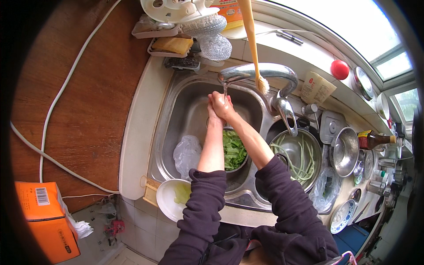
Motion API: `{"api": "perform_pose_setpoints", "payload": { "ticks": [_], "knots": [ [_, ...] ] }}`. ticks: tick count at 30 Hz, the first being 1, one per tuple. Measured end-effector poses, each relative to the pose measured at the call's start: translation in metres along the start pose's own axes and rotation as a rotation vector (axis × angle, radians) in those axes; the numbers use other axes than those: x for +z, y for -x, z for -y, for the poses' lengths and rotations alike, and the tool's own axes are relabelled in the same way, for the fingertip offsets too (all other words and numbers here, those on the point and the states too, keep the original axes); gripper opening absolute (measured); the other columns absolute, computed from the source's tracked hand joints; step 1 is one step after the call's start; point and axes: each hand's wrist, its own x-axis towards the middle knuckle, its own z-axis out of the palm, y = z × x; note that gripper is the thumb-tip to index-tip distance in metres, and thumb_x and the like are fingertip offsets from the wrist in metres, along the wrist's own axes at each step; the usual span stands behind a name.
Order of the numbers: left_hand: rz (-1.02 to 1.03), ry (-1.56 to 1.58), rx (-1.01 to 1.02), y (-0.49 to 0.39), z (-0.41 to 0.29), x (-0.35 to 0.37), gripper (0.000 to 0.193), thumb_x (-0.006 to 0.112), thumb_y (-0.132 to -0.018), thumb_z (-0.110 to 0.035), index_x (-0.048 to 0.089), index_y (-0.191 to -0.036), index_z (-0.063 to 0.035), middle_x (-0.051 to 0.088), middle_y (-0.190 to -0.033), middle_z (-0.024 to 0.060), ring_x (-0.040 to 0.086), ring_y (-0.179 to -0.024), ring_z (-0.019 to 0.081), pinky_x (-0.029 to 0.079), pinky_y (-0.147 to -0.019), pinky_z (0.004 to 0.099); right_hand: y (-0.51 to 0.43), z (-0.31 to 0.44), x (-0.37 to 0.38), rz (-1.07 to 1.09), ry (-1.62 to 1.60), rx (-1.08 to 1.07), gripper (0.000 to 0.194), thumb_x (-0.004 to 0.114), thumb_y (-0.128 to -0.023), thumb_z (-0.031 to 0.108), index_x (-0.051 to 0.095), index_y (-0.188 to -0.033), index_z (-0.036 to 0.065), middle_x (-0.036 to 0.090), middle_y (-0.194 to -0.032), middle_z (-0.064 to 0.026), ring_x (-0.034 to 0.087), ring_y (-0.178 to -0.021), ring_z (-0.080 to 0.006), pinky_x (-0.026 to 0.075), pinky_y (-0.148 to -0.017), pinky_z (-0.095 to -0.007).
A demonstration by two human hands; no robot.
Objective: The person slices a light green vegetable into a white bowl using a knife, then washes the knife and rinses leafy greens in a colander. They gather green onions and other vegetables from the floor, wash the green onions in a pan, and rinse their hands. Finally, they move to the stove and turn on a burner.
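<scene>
Under the running chrome faucet [258, 70], my right hand [222, 104] is pressed over my left hand [213, 112] with water falling on them. Fingers overlap, and no object shows between them; their palms are hidden. Both hands are above the left basin of the stainless steel sink [185, 116]. Below my forearms, green leafy vegetables [233, 149] fill a metal pot, partly covered by my arms. To the left of them lies a clear plastic bag [187, 155] in the basin.
Long green beans [301, 155] lie in a metal pot in the right basin. A white bowl [172, 198] with pale leaf pieces stands at the front edge. A wooden-handled brush [253, 43] hangs before the faucet. A metal colander [346, 151] and sauce bottle [372, 139] are at right.
</scene>
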Motion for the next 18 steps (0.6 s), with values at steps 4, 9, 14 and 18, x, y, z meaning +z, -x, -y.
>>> {"api": "perform_pose_setpoints", "payload": {
  "ticks": [4,9,14,18],
  "knots": [
    [0.303,0.191,-0.16,-0.007,-0.002,-0.018,0.041,0.043,-0.082,-0.044,0.055,-0.093,-0.0062,0.058,-0.092,0.0126,0.055,-0.084,0.0277,0.044,-0.081,0.0417,0.002,-0.002,-0.003,0.019,0.21,-0.064,0.022,0.039,-0.081,0.022,0.053,-0.075,0.006,0.057,-0.066,-0.0177,0.056,-0.061,-0.0338,0.041,-0.053,-0.045],
    [-0.117,0.049,-0.345,-0.015,0.002,-0.014,0.035,0.034,-0.088,-0.034,0.053,-0.1,-0.0073,0.058,-0.1,0.0122,0.054,-0.091,0.029,0.041,-0.084,0.0463,0.002,-0.029,-0.009,-0.214,0.738,-0.35,0.021,0.051,-0.077,0.025,0.052,-0.075,0.004,0.058,-0.074,-0.0175,0.057,-0.069,-0.0358,0.042,-0.057,-0.0464],
    [-0.298,-0.394,-0.238,-0.008,-0.001,-0.001,0.034,0.037,-0.086,-0.041,0.053,-0.09,-0.0103,0.058,-0.083,0.0079,0.056,-0.07,0.0222,0.047,-0.061,0.0363,0.01,-0.039,-0.011,0.124,0.052,0.213,0.022,0.049,-0.077,0.026,0.055,-0.07,0.006,0.054,-0.062,-0.0057,0.054,-0.055,-0.0237,0.045,-0.053,-0.0345],
    [-0.074,-0.384,-0.302,-0.004,-0.001,0.008,0.04,0.044,-0.083,-0.049,0.043,-0.064,-0.0132,0.04,-0.049,-0.0032,0.036,-0.036,0.0067,0.026,-0.028,0.0186,0.013,-0.038,-0.023,0.373,-1.645,0.736,0.037,0.047,-0.083,0.042,0.04,-0.056,0.017,0.035,-0.045,0.009,0.03,-0.032,-0.0019,0.027,-0.03,-0.0149]
  ]
}}
